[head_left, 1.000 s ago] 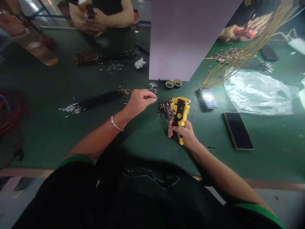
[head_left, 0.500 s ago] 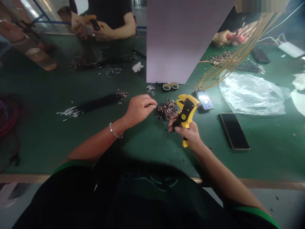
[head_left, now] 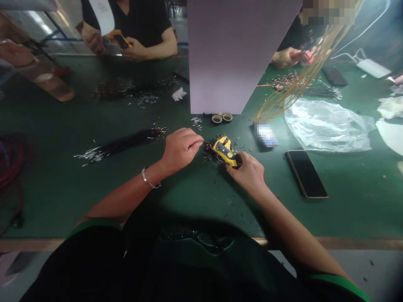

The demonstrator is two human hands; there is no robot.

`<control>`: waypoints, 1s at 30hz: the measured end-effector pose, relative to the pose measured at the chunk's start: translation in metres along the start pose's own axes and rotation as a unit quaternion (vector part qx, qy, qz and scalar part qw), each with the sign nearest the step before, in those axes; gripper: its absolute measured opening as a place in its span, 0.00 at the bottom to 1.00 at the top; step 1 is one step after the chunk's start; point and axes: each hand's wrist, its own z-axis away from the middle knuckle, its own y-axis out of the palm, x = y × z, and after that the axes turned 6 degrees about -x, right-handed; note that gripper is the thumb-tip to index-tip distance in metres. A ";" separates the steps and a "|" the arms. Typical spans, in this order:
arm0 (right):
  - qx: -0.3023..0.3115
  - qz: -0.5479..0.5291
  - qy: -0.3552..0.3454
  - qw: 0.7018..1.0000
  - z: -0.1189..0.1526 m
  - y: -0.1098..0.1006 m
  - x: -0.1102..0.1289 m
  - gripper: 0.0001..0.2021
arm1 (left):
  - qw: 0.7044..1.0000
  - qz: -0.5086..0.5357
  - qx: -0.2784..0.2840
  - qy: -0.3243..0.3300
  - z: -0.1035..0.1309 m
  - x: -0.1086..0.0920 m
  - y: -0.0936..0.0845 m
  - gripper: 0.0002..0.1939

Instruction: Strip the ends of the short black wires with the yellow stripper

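Note:
My left hand (head_left: 181, 150) is closed in a pinch just left of the pile of small copper-and-black pieces (head_left: 209, 152); whatever its fingertips hold is too small to make out. The yellow and black hand tool (head_left: 226, 152) is tilted low over that pile, its head pointing up and to the left. My right hand (head_left: 248, 171) grips the tool from the lower right. Beyond the pile lie two tape rolls (head_left: 222, 118) and some small silver pieces (head_left: 197, 122). A bundle of black wires (head_left: 122, 144) rests to the left.
A grey-white panel (head_left: 229, 58) stands behind the tape rolls. At right are a black phone (head_left: 307, 174), a keypad phone (head_left: 266, 135), a clear plastic bag (head_left: 327, 126) and yellow wires (head_left: 283, 94). Two people's hands hold tools across the table. Red cable (head_left: 11, 163) lies far left.
My right hand has turned the tool from upright to low and tilted left over the pile. My left hand stays pinched near the pile. The view has shifted slightly.

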 end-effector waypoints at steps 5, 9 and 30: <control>-0.013 0.073 -0.086 0.994 0.003 0.004 0.003 0.17 | 1.000 -0.021 0.010 0.015 0.001 -0.004 0.001 0.11; -0.013 0.097 -0.130 0.987 0.004 0.000 0.003 0.16 | 0.999 -0.036 0.013 0.036 0.003 -0.006 0.002 0.11; -0.049 -0.215 -0.192 0.956 0.009 -0.006 0.008 0.09 | 0.995 0.002 0.043 0.087 0.014 -0.014 0.012 0.11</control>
